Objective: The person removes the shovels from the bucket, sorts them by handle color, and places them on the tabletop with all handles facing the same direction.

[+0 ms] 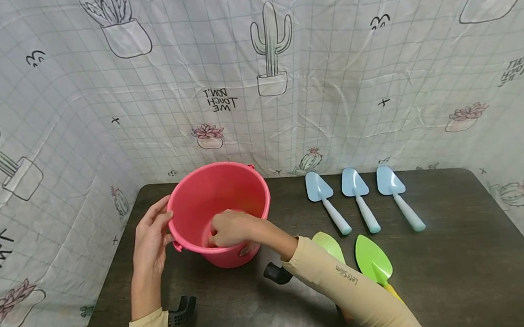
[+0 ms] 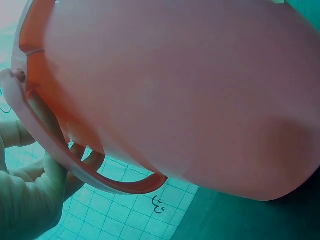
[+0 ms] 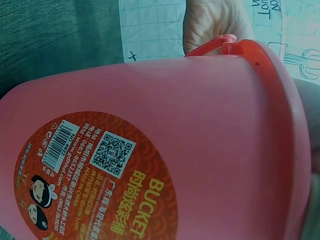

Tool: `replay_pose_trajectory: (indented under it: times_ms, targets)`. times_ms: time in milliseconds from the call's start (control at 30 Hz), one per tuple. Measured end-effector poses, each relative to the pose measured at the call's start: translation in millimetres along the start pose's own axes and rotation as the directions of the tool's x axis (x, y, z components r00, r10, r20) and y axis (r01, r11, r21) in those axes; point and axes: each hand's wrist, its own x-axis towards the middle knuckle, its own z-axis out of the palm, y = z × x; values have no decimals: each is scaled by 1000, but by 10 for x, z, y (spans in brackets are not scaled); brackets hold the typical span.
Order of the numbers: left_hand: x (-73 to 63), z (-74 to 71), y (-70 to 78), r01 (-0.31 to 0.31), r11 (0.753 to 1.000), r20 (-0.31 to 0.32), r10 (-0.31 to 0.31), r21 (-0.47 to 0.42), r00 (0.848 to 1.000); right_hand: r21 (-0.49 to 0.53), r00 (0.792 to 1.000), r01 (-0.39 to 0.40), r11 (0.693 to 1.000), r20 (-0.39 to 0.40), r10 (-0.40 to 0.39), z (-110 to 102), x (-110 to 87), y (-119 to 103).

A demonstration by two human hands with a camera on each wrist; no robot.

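Observation:
A red plastic bucket (image 1: pixel 216 181) stands on the dark table, its mouth tipped toward the head camera. My left hand (image 1: pixel 150 242) grips its left rim, thumb and fingers at the edge. In the left wrist view, the fingers (image 2: pixel 55 175) show behind the bucket's handle (image 2: pixel 105 182). My right hand (image 1: pixel 235 227) reaches over the near rim down into the bucket with bent fingers. Its fingertips are hidden inside, and I cannot tell whether they hold anything. A round printed label (image 3: pixel 100 175) fills much of the bucket's side in the right wrist view.
Three light blue trowels with pale handles, the left (image 1: pixel 319 189), middle (image 1: pixel 354 183) and right (image 1: pixel 391 182), lie in a row at the back right. Nearer lie a green trowel (image 1: pixel 372 258) with a yellow handle and a paler green one (image 1: pixel 329 244) partly under my right forearm.

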Motion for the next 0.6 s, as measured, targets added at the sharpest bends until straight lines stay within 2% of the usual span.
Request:
replay_pose_trajectory:
  times_ms: [100, 267, 467, 600]
  targets:
    - [0, -2, -3, -2, 1000, 1, 2, -6, 1000, 16, 1000, -23, 1000, 0, 23, -140, -247, -245]
    - [3, 0, -5, -9, 1000, 5, 9, -14, 1000, -30, 1000, -12, 999, 1, 12, -183, -365, -344]
    - [2, -4, -7, -10, 1000, 9, 10, -28, 1000, -30, 996, 33, 999, 79, -30, -190, -301, -283]
    - [0, -9, -14, -14, 1000, 8, 14, -28, 1000, -34, 991, 59, 998, 125, -54, -123, -144, -131]
